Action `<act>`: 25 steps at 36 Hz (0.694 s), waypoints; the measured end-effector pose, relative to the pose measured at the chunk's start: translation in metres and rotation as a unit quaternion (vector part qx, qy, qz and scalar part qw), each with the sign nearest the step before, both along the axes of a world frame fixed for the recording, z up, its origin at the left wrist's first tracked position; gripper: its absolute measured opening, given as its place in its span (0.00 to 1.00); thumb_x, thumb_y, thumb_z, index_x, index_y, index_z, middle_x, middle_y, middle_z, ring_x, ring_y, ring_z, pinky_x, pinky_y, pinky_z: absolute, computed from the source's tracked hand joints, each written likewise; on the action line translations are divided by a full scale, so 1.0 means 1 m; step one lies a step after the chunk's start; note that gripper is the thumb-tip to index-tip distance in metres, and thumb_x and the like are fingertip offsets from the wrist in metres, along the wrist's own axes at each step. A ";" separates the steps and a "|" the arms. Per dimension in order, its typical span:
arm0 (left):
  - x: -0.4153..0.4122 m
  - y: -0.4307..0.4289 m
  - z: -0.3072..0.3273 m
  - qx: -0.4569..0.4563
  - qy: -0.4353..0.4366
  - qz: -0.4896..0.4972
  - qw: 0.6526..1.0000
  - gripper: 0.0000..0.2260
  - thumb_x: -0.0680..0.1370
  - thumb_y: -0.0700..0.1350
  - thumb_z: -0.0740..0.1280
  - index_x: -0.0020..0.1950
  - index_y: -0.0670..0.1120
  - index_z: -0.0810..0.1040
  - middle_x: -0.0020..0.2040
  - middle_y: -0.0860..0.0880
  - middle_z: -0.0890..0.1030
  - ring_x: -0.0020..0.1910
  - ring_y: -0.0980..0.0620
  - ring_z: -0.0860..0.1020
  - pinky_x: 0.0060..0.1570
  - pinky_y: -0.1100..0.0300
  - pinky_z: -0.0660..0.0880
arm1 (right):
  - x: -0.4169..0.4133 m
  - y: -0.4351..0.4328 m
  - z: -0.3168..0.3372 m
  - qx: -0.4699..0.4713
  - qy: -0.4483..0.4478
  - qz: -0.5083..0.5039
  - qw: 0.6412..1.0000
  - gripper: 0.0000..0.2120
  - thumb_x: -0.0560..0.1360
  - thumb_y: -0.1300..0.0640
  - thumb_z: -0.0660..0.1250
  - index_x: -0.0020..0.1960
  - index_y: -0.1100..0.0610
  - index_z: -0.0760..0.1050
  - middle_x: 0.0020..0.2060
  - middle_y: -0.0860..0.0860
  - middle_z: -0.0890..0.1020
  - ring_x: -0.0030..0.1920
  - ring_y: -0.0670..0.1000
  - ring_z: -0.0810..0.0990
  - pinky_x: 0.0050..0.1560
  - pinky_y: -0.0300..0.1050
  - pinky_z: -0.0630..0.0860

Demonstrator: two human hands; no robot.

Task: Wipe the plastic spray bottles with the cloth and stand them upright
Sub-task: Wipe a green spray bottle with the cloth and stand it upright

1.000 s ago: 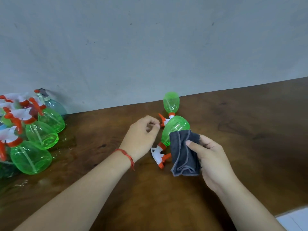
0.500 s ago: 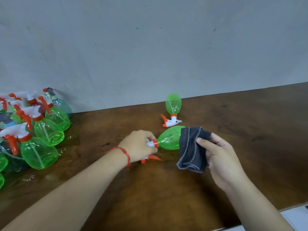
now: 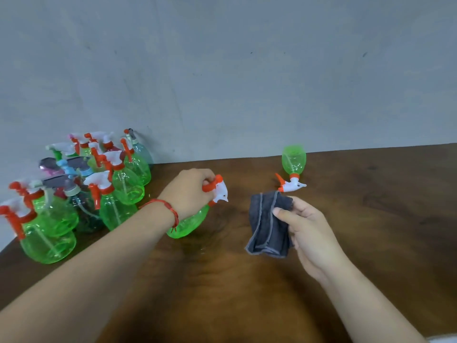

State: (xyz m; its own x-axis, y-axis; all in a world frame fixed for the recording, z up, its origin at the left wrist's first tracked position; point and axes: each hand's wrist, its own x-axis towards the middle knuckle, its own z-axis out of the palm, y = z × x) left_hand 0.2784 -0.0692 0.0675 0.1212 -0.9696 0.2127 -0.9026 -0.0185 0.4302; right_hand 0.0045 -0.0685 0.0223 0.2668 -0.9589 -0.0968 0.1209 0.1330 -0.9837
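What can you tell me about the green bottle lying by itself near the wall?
The lone bottle is see-through green plastic with a rounded body, an orange collar, a white spray head and an orange trigger. It lies on its side on the brown wooden table, base toward the wall, head away from it. Only the table seems to touch it; the grey cloth is near its trigger.
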 end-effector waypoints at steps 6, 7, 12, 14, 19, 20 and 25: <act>0.030 0.013 -0.008 -0.066 0.093 0.047 0.992 0.04 0.75 0.45 0.77 0.45 0.52 0.83 0.36 0.54 0.84 0.37 0.57 0.81 0.43 0.58 0.77 | 0.023 0.004 -0.007 0.010 0.029 0.016 0.999 0.11 0.83 0.62 0.67 0.59 0.52 0.85 0.54 0.53 0.89 0.57 0.57 0.88 0.64 0.65 0.81; 0.034 0.013 -0.005 -0.073 0.116 0.051 0.989 0.04 0.76 0.46 0.77 0.46 0.52 0.84 0.36 0.54 0.84 0.35 0.59 0.79 0.42 0.59 0.75 | 0.028 0.003 -0.008 0.011 0.033 0.019 0.999 0.11 0.83 0.62 0.67 0.59 0.51 0.86 0.54 0.53 0.89 0.57 0.56 0.88 0.65 0.65 0.80; 0.049 0.020 0.002 -0.060 0.196 0.055 0.977 0.04 0.77 0.45 0.78 0.49 0.48 0.85 0.38 0.50 0.87 0.36 0.57 0.84 0.43 0.60 0.78 | 0.058 0.002 -0.008 0.006 0.041 0.025 0.999 0.11 0.83 0.63 0.67 0.58 0.52 0.86 0.53 0.54 0.89 0.56 0.57 0.88 0.66 0.66 0.79; 0.054 0.024 -0.006 -0.058 0.222 0.059 0.972 0.04 0.77 0.45 0.78 0.49 0.48 0.85 0.39 0.51 0.88 0.40 0.54 0.87 0.46 0.56 0.80 | 0.068 0.000 -0.009 0.002 0.041 0.026 0.999 0.11 0.83 0.62 0.67 0.58 0.52 0.86 0.53 0.55 0.89 0.56 0.58 0.88 0.66 0.66 0.79; 0.048 0.039 -0.023 -0.040 0.255 0.025 0.966 0.08 0.77 0.47 0.77 0.54 0.53 0.84 0.46 0.55 0.87 0.45 0.57 0.84 0.53 0.56 0.79 | 0.076 -0.004 -0.013 -0.001 0.042 0.021 0.999 0.11 0.83 0.62 0.67 0.58 0.51 0.86 0.54 0.54 0.89 0.57 0.57 0.88 0.65 0.66 0.80; 0.048 0.044 -0.026 -0.030 0.238 0.019 0.970 0.09 0.76 0.49 0.77 0.55 0.54 0.83 0.48 0.56 0.86 0.48 0.58 0.83 0.56 0.56 0.77 | 0.077 -0.004 -0.014 -0.002 0.044 0.022 0.999 0.11 0.83 0.62 0.67 0.58 0.51 0.85 0.53 0.54 0.89 0.57 0.57 0.88 0.65 0.66 0.80; 0.053 0.068 -0.046 -0.009 0.106 0.004 0.994 0.18 0.70 0.52 0.65 0.60 0.59 0.73 0.56 0.65 0.71 0.59 0.53 0.70 0.60 0.54 0.70 | 0.077 -0.008 -0.019 -0.008 0.058 0.022 0.998 0.11 0.83 0.61 0.67 0.58 0.51 0.85 0.53 0.52 0.89 0.56 0.56 0.88 0.64 0.66 0.81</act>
State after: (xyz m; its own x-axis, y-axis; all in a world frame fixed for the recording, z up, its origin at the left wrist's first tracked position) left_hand 0.3309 -0.0010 0.0219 0.1732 -0.9647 0.1983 -0.7919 -0.0167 0.6104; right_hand 0.0820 -0.0762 0.0037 0.2968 -0.9481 -0.1142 0.0011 0.1199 -0.9928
